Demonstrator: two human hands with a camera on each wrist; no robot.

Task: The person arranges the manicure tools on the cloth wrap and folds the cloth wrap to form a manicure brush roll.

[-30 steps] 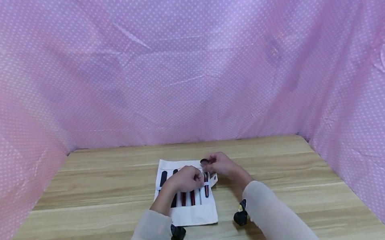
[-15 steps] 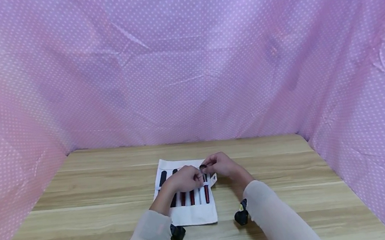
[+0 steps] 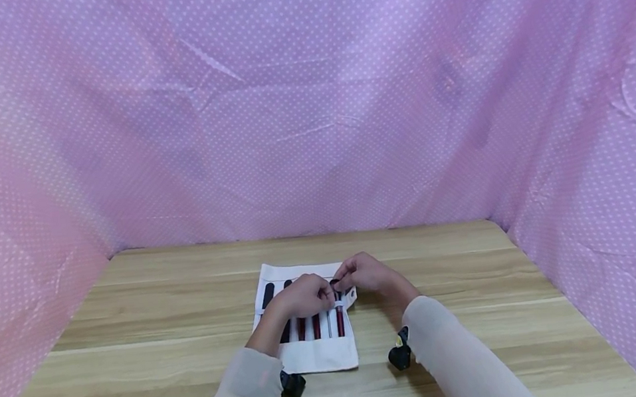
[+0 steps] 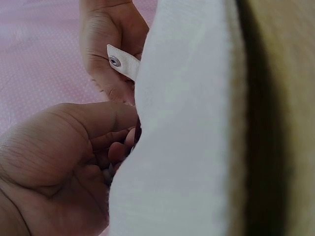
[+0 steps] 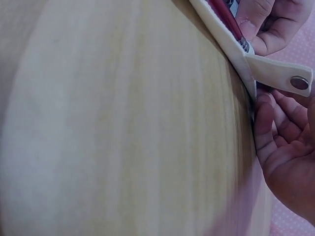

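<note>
A white fabric tool roll (image 3: 321, 357) lies spread on the table. At its right side is a red-handled brush (image 3: 340, 324), its handle under a white elastic loop (image 3: 339, 303). My right hand (image 3: 366, 272) pinches the brush by its dark head, mostly hidden behind the fingers. Curled fingers of my left hand (image 3: 307, 296) pinch at the elastic loop beside the brush. In the right wrist view, the red handle shows next to the left fingertips (image 5: 247, 28). A snap tab (image 5: 283, 76) sticks out between the two hands.
Black-handled tools (image 3: 268, 293), two more red handles (image 3: 316, 327) and a thin metal rod (image 3: 329, 326) lie in the roll, partly under my left forearm. The wooden table (image 3: 134, 357) extends around it. Pink dotted cloth (image 3: 306, 106) hangs behind and at both sides.
The brush has slid toward me through the elastic loop, its handle end now at the roll's lower pocket edge. My right hand's fingertips followed slightly down; the left hand stays in place.
</note>
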